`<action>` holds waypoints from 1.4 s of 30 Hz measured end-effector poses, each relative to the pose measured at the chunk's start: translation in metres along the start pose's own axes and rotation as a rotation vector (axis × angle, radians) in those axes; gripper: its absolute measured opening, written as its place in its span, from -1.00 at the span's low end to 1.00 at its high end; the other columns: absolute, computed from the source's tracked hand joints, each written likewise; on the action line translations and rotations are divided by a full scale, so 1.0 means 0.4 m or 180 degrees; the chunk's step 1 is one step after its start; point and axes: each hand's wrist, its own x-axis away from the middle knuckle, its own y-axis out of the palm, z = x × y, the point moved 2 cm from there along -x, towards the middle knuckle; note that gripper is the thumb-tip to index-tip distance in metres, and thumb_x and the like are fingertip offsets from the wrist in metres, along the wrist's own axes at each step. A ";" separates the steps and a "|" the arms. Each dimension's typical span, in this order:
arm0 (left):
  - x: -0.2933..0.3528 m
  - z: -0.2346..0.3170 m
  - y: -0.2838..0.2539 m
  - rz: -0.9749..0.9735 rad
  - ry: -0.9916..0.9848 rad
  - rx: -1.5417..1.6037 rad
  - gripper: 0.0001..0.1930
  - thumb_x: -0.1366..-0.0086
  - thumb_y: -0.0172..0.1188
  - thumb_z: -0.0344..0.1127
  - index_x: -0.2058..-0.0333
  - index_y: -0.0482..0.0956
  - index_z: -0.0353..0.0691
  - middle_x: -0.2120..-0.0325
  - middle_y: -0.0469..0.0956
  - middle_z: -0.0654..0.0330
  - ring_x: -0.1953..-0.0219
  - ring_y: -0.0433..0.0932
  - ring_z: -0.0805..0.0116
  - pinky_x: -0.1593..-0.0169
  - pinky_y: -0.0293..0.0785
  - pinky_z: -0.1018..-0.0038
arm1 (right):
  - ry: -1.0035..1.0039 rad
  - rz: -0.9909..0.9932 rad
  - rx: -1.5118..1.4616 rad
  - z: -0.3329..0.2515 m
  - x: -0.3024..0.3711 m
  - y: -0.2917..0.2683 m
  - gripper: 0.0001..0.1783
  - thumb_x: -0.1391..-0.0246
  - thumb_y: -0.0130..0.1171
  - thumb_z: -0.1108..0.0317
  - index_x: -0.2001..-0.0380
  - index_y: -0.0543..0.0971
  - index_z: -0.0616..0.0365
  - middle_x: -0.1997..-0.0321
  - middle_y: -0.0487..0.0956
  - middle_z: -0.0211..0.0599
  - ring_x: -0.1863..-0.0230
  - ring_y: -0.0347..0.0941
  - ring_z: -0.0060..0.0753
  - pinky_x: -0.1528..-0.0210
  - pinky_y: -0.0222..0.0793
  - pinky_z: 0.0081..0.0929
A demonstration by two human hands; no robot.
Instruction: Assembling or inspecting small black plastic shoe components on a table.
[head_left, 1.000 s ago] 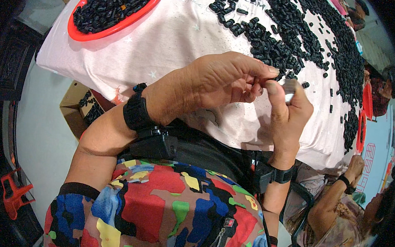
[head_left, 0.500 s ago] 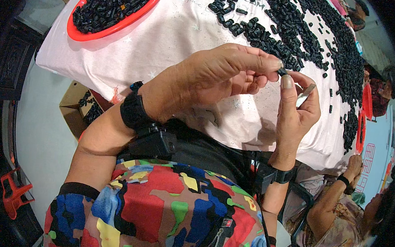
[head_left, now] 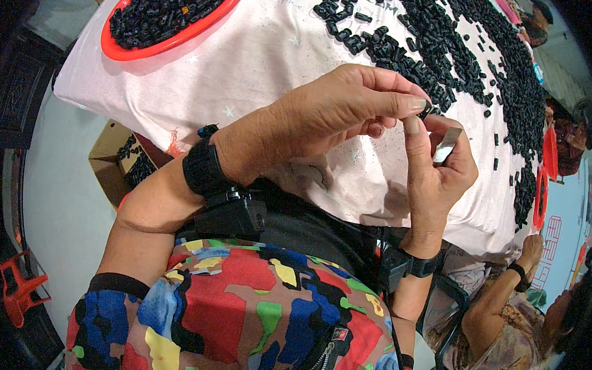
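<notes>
- Black piece (head_left: 425, 110), tiny and dark, right in the middle of the action: it sits up between the fingertips of both hands, in front of the near edge of the big spread on the table.
- Left hand (head_left: 345, 103) comes across from the left, thumb and forefinger pinched on the piece, the other fingers curled loosely underneath.
- And here's the right hand (head_left: 439, 163), thumb upright with its tip just beside the piece, fingers bent round a short, flat metal blade (head_left: 446, 147) that catches the light; whether its edge touches the piece, I cannot tell.
- Beneath them both, a pale pink cloth (head_left: 249, 60) covers the table, printed with small stars and sprinkled with dark specks.
- Look beyond the hands: loose black pieces (head_left: 446, 52) by the hundred, scattered at the near side, thick toward the far right.
- Over at the upper left, a red basin (head_left: 148, 55) is heaped with more of the same, one orange bit (head_left: 185, 9) bright on top.
- Down at the left, an open cardboard box (head_left: 107, 163) beside the table has black pieces inside too.
- Black straps circle both wrists, and a red stool (head_left: 22, 290) stands off on the floor at far left.
- Out on the right, a co-worker (head_left: 497, 333) sits by the table, a dark band on one wrist.
</notes>
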 end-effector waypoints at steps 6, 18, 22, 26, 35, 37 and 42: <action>-0.002 -0.008 -0.007 -0.0022 -0.0085 0.0056 -0.75 -0.22 0.20 -0.22 0.17 0.51 -0.18 0.42 0.49 0.41 0.43 0.41 0.69 0.30 0.34 0.73 | -0.0074 -0.0066 0.0051 0.003 0.002 0.000 -0.81 0.10 0.35 0.40 0.44 0.54 0.19 0.56 0.50 -0.54 0.61 0.25 -0.82 0.60 0.12 -0.81; -0.004 -0.030 -0.017 -0.0360 -0.0224 0.0620 -0.75 -0.30 0.09 -0.15 0.17 0.48 -0.17 0.37 0.54 0.34 0.33 0.49 0.63 0.27 0.41 0.73 | -0.0789 0.0059 0.0335 0.000 0.002 0.003 -0.68 0.18 0.38 0.46 0.26 0.60 0.21 0.34 0.63 -0.33 0.55 0.43 -0.72 0.54 0.30 -0.76; -0.006 -0.032 -0.014 -0.0162 -0.0307 0.0563 -0.70 -0.30 0.08 -0.14 0.11 0.47 -0.20 0.36 0.56 0.32 0.31 0.51 0.61 0.25 0.40 0.72 | -0.1215 -0.0128 0.0788 0.009 0.005 -0.005 -0.72 0.15 0.36 0.43 0.28 0.61 0.21 0.36 0.64 -0.27 0.41 0.56 -0.59 0.42 0.44 -0.64; -0.009 -0.035 -0.017 -0.0171 -0.0298 0.0558 -0.68 -0.30 0.08 -0.14 0.08 0.47 -0.21 0.34 0.57 0.31 0.31 0.51 0.62 0.24 0.38 0.72 | -0.1469 -0.0077 0.0726 -0.001 0.011 -0.007 -0.79 0.14 0.36 0.40 0.37 0.61 0.19 0.47 0.63 -0.31 0.51 0.51 -0.62 0.49 0.38 -0.67; -0.006 -0.028 -0.009 -0.0255 -0.0304 0.0306 -0.73 -0.27 0.12 -0.13 0.15 0.51 -0.16 0.35 0.55 0.40 0.35 0.49 0.68 0.29 0.37 0.73 | 0.0164 -0.0349 -0.0305 0.026 0.005 0.006 -0.74 0.06 0.33 0.26 0.42 0.56 0.23 0.61 0.48 -0.54 0.56 0.28 -0.76 0.52 0.23 -0.73; -0.010 -0.032 -0.012 -0.0308 -0.0363 0.0164 -0.76 -0.27 0.13 -0.14 0.19 0.52 -0.12 0.36 0.54 0.43 0.36 0.48 0.70 0.31 0.36 0.73 | 0.0270 -0.0457 -0.0274 0.028 0.005 0.003 -0.72 0.06 0.33 0.24 0.37 0.57 0.24 0.59 0.49 -0.53 0.54 0.28 -0.76 0.51 0.23 -0.73; -0.007 -0.027 -0.010 -0.0267 -0.0255 0.0029 -0.77 -0.27 0.12 -0.15 0.19 0.52 -0.13 0.37 0.52 0.45 0.37 0.46 0.71 0.32 0.36 0.74 | 0.0389 -0.0627 -0.0347 0.033 0.005 0.006 -0.65 0.05 0.33 0.22 0.25 0.59 0.24 0.52 0.54 -0.48 0.51 0.31 -0.73 0.47 0.26 -0.72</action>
